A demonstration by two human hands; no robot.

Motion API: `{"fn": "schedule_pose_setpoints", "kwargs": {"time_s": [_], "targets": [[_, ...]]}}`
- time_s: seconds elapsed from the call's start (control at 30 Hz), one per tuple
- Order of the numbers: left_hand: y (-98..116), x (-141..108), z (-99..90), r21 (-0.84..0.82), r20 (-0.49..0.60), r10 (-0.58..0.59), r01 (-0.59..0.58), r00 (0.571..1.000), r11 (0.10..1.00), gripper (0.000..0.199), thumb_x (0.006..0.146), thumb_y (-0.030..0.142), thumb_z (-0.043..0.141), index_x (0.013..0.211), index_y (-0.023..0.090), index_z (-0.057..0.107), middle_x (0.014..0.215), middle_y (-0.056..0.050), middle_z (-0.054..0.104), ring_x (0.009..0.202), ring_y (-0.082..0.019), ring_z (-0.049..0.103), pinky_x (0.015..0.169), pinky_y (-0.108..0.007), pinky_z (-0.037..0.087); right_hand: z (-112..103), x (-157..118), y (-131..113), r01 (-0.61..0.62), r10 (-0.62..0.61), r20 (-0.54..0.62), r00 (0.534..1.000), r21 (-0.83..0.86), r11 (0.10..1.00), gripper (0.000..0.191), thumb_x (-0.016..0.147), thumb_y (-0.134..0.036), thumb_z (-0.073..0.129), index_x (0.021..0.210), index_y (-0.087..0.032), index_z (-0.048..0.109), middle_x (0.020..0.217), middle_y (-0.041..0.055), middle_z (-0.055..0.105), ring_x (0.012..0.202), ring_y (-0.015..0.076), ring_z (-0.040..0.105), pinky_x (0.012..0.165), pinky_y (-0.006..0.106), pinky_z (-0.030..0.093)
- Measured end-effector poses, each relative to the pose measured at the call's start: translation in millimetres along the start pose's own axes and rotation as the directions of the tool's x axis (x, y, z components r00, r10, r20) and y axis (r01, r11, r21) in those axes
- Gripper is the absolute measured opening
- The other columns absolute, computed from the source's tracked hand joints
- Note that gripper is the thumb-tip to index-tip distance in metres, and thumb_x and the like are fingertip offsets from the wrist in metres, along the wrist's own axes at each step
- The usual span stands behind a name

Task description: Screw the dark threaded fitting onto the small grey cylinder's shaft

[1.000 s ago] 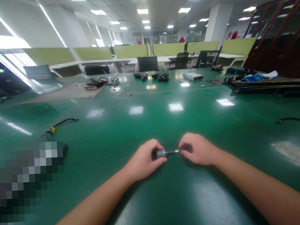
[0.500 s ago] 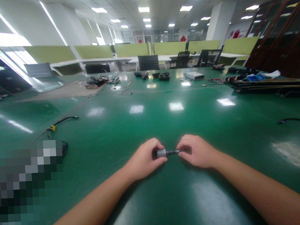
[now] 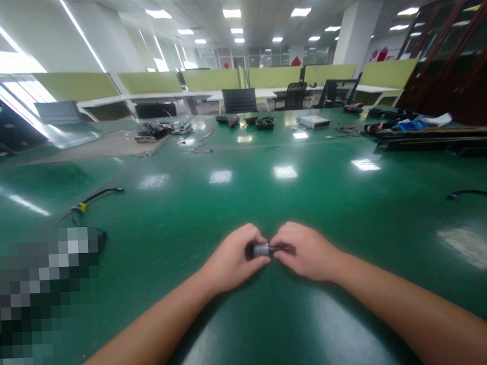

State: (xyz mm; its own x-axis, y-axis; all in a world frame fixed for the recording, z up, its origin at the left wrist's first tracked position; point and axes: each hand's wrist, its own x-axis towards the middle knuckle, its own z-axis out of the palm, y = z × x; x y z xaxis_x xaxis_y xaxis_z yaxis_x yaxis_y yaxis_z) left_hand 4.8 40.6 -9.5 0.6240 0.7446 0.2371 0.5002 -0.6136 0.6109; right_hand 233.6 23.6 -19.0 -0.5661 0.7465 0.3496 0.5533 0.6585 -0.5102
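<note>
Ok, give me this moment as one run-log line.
left hand: gripping silver cylinder | right hand: pinching dark shaft extending from it | surface: green tabletop | left side: black cable

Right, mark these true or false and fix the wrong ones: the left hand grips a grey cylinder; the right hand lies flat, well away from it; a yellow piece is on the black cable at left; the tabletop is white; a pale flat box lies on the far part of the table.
The left hand grips a grey cylinder. True.
The right hand lies flat, well away from it. False: its fingers are pinched right beside the cylinder.
A yellow piece is on the black cable at left. True.
The tabletop is white. False: it is green.
A pale flat box lies on its far part. True.
</note>
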Motion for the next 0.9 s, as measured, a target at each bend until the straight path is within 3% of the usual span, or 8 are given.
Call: {"fn": "schedule_pose_setpoints", "kwargs": {"time_s": [0.33, 0.9], "targets": [[-0.7, 0.0, 0.5, 0.005, -0.011, -0.024, 0.024, 1.0, 1.0, 0.02, 0.081, 0.022, 0.074, 0.094, 0.019, 0.059, 0.093, -0.002, 0.061, 0.085, -0.019, 0.058, 0.076, -0.031, 0.044, 1.0, -0.7, 6.0, 0.056, -0.055, 0.02, 0.998, -0.029, 0.998, 0.013, 0.09, -0.016, 0.063, 0.102, -0.018, 0.07, 0.094, 0.0063, 0.069, 0.088, 0.0202, 0.059, 0.078, 0.033, 0.045], [-2.1, -0.5, -0.2, 0.006, -0.017, -0.041, 0.042, 0.999, 0.999, 0.022, 0.08, 0.024, 0.077, 0.093, 0.019, 0.059, 0.093, -0.001, 0.061, 0.085, -0.019, 0.059, 0.076, -0.03, 0.045, -3.5, -3.0, 6.0, 0.05, -0.05, 0.015, 0.999, -0.01, 0.999, 0.013, 0.088, -0.015, 0.065, 0.099, -0.018, 0.071, 0.091, 0.0058, 0.07, 0.085, 0.0198, 0.059, 0.077, 0.032, 0.046]]}}
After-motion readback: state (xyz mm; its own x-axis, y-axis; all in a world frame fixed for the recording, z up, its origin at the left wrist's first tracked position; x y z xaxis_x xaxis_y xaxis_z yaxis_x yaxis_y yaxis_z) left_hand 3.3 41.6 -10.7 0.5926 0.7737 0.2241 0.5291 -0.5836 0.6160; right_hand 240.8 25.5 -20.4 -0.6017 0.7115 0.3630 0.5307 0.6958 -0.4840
